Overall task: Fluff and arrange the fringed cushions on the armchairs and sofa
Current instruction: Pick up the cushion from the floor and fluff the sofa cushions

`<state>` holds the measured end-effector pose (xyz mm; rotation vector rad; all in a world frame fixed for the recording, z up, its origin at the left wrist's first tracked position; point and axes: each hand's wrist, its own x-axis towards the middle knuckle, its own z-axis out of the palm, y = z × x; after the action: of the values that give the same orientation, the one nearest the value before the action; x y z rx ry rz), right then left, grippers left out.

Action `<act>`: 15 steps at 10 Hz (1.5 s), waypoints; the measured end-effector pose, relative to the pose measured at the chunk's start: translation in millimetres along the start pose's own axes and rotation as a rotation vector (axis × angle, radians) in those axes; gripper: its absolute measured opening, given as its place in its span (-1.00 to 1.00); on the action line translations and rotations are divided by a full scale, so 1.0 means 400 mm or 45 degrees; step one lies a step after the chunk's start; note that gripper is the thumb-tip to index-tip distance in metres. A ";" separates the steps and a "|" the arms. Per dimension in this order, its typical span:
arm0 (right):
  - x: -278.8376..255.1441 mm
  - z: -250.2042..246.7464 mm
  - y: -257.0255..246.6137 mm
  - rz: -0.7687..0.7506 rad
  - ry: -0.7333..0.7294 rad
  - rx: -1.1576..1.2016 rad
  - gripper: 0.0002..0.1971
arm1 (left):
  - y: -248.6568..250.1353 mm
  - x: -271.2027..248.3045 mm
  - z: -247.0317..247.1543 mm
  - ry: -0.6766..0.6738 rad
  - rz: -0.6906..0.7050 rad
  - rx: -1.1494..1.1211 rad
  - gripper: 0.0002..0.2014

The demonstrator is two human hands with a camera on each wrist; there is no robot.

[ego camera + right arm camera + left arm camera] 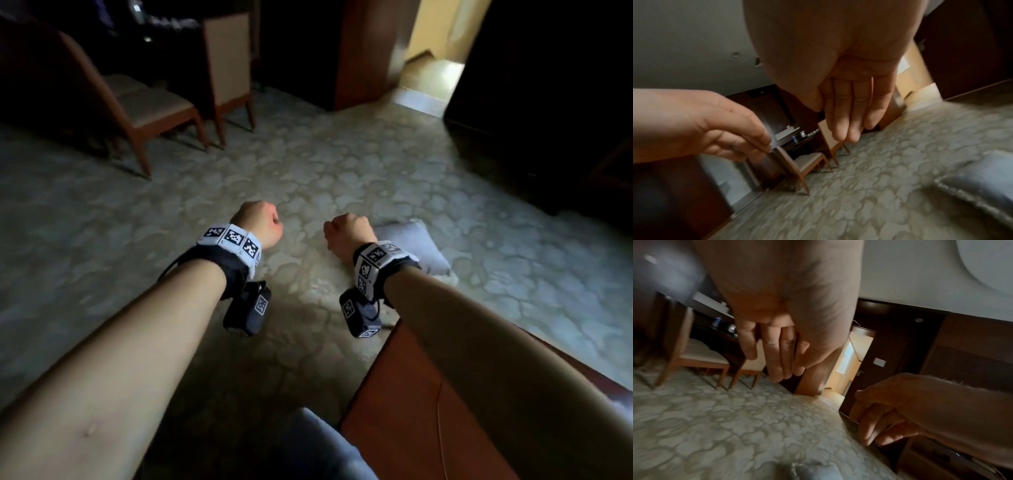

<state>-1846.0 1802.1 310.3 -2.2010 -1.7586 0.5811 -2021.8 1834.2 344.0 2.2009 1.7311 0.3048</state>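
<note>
Both hands empty; cushion (416,245) flat on open carpet (308,164).

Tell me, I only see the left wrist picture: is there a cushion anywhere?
Observer: Yes. The head view shows a grey cushion lying on the carpet.
Operator: Is a hand holding it?
Observer: No. In the right wrist view, the right hand hangs above the carpet with straight fingers, apart from the cushion.
Operator: Does it have a fringe?
Observer: The right wrist view shows a rough trim along its near edge, but it is too blurred to call it a fringe.
</note>
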 end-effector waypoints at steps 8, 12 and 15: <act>1.114 -0.464 0.778 0.653 0.144 0.178 -0.69 | 0.728 1.408 0.350 -0.294 0.357 0.089 -0.78; 1.537 -0.471 1.386 1.032 -0.063 0.042 -0.65 | 1.152 1.973 0.953 -0.715 0.455 0.153 -0.81; 1.737 0.082 1.836 1.322 -0.262 0.338 -0.50 | 1.043 2.072 1.641 -0.931 0.134 0.173 -0.51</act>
<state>-1096.3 2306.9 -143.9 -2.7744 -0.3990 1.1791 -1209.0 2470.9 -131.0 2.1062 1.2515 -0.5487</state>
